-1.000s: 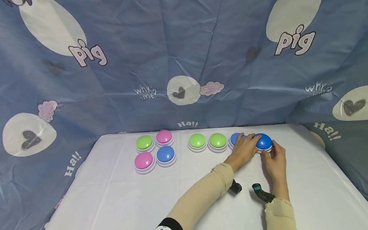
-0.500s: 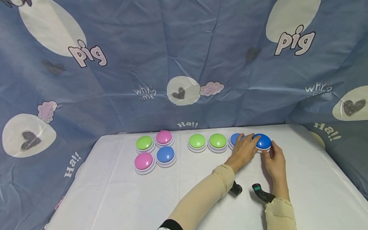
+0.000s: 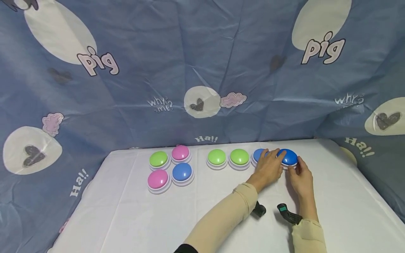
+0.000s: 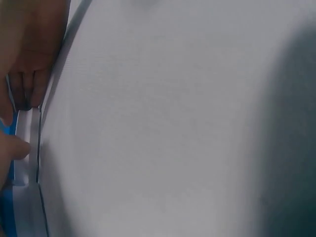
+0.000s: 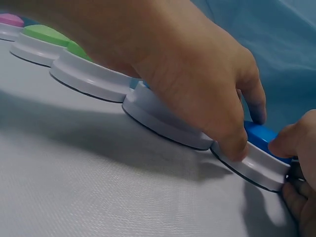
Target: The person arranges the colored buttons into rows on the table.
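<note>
1. I counted three green buttons (image 3: 239,156).
2. There were three blue buttons (image 3: 182,172).
3. Pink buttons (image 3: 158,179) numbered two.
4. I saw two hands (image 3: 269,167).
5. Two beige sleeves (image 3: 223,216) showed.
6. One table (image 3: 126,218) stood there.

The rightmost blue button (image 3: 289,157), a glossy dome on a round white base, sits upright on the white-covered tabletop (image 3: 133,218). Its base touches that of the second blue button (image 3: 257,154), upright just to its left, partly hidden.
</note>
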Demonstrator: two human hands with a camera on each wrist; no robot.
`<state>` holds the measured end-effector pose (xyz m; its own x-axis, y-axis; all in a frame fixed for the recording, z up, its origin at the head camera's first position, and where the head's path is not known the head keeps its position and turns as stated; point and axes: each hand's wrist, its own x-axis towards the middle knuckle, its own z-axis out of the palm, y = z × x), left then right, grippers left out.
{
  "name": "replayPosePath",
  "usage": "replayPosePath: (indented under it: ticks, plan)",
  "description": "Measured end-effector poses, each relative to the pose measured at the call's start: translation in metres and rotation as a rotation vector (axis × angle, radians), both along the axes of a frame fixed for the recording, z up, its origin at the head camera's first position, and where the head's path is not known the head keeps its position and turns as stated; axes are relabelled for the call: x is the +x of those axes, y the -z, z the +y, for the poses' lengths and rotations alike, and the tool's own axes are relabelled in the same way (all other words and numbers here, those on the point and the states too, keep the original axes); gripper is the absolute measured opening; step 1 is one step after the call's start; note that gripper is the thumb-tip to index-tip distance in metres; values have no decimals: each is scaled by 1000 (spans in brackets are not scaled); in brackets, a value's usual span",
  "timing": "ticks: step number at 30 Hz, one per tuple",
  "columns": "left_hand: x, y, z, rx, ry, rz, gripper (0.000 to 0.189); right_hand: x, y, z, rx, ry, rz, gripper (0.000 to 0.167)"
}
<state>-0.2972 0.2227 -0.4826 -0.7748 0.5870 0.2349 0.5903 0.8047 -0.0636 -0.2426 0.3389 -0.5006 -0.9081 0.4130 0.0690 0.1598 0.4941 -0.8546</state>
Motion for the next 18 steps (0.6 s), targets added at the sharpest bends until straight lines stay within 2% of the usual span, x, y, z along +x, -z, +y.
replayPosePath:
  ticks: [7, 10, 13, 18]
  plan:
    - [-1, 1, -7, 13, 31, 24, 58, 0, -2, -2, -43, 2, 5, 60]
    - [0, 0, -10, 46, 38, 15, 56, 2, -4, -3, -77, -7, -5, 60]
    - [0, 0, -17, 153, 29, -3, 54, 3, -5, -3, -104, -12, -11, 61]
    - [2, 1, -38, 424, 20, -30, 50, 2, -8, -9, -116, 15, 34, 61]
